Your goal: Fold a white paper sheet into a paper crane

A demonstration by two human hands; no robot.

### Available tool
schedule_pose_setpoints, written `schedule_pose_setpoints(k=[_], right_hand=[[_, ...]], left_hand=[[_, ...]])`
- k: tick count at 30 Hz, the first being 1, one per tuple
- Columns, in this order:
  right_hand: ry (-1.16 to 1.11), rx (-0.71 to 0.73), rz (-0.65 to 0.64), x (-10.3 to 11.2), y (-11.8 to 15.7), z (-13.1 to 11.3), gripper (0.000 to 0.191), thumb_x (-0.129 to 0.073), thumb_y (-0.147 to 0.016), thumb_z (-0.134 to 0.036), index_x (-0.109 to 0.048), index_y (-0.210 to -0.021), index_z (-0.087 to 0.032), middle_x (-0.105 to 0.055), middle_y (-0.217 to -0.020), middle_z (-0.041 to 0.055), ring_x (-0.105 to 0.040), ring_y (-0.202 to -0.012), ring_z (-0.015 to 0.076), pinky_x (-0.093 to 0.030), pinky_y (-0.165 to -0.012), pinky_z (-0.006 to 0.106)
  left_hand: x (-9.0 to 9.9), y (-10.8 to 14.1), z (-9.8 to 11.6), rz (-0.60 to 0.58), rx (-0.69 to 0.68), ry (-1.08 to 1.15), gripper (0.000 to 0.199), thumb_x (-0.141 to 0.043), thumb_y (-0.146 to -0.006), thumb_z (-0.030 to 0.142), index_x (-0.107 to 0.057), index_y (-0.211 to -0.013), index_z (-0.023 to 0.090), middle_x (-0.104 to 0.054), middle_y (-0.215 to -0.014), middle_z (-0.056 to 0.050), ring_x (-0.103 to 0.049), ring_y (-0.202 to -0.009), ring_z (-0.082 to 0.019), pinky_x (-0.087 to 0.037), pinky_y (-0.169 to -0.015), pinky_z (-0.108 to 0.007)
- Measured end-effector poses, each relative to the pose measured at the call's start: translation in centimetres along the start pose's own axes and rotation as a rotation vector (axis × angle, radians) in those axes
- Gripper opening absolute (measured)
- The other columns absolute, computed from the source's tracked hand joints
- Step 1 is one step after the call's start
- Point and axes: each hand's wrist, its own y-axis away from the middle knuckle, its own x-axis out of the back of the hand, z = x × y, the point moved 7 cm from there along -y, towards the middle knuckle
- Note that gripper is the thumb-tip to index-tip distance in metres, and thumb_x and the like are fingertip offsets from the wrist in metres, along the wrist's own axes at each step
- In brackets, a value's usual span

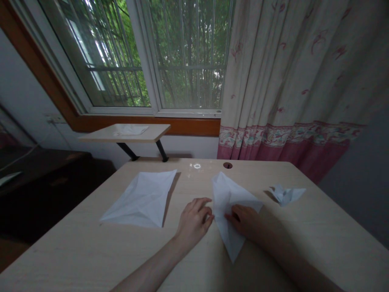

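Note:
A white sheet of paper (223, 198), folded into a pointed shape with one flap to the right, lies on the desk in front of me. At its left edge is my left hand (196, 217), fingers bent and apart, with the fingertips by the rim of the paper. My right hand (244, 221) rests on the right part of the sheet, fingers curled and the tips pressed to the paper near its middle; what lies under the palm is hidden. Left of my hands lies another creased white sheet (142, 198), spread out. A small folded paper figure (286, 194) with pointed ends stands at the right.
The pale wooden desk (91, 251) has a round cable hole (227, 165) near its back edge. A raised shelf (100, 136) on black legs carries another white paper (130, 129). Behind are a barred window (188, 56) and a flowered curtain (288, 73). Dark furniture (45, 174) stands at left.

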Motion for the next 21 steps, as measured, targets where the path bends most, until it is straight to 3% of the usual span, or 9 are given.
schedule_pose_setpoints(k=[6,21], right_hand=[[-0.006,-0.009,0.027,0.1,0.1,0.1,0.025,-0.048,-0.095,-0.026,-0.062,-0.075,-0.019,-0.068,-0.072,0.0018,-0.065,-0.068,0.0162,-0.040,-0.061,0.024],[-0.015,-0.021,0.013,-1.9,-0.4,1.3,0.023,-0.055,-0.091,-0.037,-0.061,-0.075,-0.021,-0.069,-0.072,0.0025,-0.065,-0.067,0.0181,-0.038,-0.058,0.025]], left_hand=[[-0.4,-0.1,0.1,-0.044,-0.032,-0.106,0.004,-0.066,-0.085,0.022,-0.063,-0.083,0.021,-0.064,-0.115,-0.003,-0.057,-0.102,-0.024,-0.047,-0.084,-0.040],[-0.2,-0.2,0.1,-0.064,0.014,-0.109,0.007,-0.070,-0.083,0.022,-0.063,-0.081,0.023,-0.065,-0.116,0.000,-0.057,-0.103,-0.023,-0.045,-0.085,-0.040]])
